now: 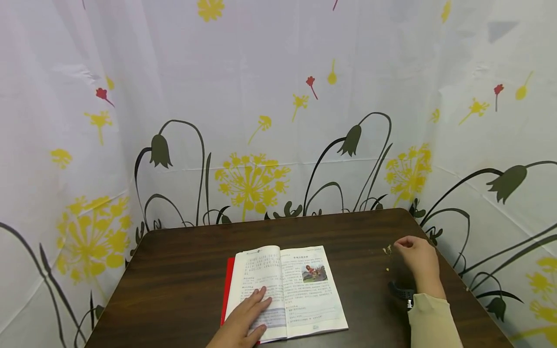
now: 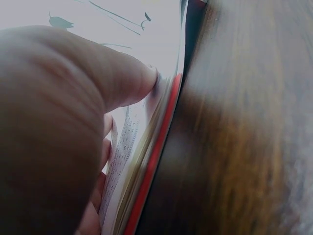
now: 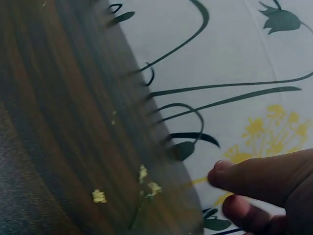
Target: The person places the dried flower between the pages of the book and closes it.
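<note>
An open book (image 1: 311, 299) with printed pages and a small colour picture lies on the table; its red cover (image 2: 159, 147) shows at the left edge. My left hand (image 1: 245, 316) rests on the left page with fingers spread, and its thumb (image 2: 129, 81) lies near the page's edge. To the right of the book, my right hand (image 1: 415, 256) is held above the table with fingers loosely bent. Nothing shows between its thumb and fingertip in the right wrist view. Close by lie small yellowish bits (image 3: 154, 188), some beside a thin greenish strand, perhaps plant pieces.
The dark wood-grain table (image 1: 183, 275) reaches back to a white curtain (image 1: 261, 96) printed with flowers. A black strap (image 1: 402, 292) sits at my right wrist, below the sleeve (image 1: 432, 321). Another yellow piece (image 3: 99, 196) lies apart from the others.
</note>
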Demonstrator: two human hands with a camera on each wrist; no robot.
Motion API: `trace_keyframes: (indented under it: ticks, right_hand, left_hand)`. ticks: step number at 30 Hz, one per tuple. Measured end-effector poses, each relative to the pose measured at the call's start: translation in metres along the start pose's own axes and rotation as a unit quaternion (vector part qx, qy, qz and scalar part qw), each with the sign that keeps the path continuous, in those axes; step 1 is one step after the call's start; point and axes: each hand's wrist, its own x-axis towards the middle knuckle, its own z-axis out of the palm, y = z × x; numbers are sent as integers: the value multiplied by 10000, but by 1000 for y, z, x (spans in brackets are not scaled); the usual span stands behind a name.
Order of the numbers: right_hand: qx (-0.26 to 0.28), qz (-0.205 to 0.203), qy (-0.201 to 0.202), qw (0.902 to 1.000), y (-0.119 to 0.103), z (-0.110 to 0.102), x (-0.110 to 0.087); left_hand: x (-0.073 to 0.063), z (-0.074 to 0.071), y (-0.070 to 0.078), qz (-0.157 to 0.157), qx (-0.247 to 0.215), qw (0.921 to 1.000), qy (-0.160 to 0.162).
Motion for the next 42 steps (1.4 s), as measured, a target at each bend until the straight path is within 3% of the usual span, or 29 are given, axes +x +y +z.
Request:
trace_keyframes:
  ticks: [4,7,14,28,36,42]
  right_hand:
    - [-124,267,-495,9983,7,10,3]
    - [-163,366,-639,9972,10,16,3]
    - [-129,304,-622,9975,12,26,2]
    - [-401,395,-501,9972,7,38,4]
    - [-506,349,-589,9964,2,39,2]
    - [-463,422,-649,9959,5,41,2]
  left_hand:
    - [-1,2,-2,27,29,10000,39]
    - [0,2,-2,8,4,10000,-11]
    - [1,0,0,-34,21,10000,-34]
    - [0,4,-4,370,327,9983,318]
    - [0,3,-3,33,110,9999,81]
    - [-1,4,-4,132,115,9998,138]
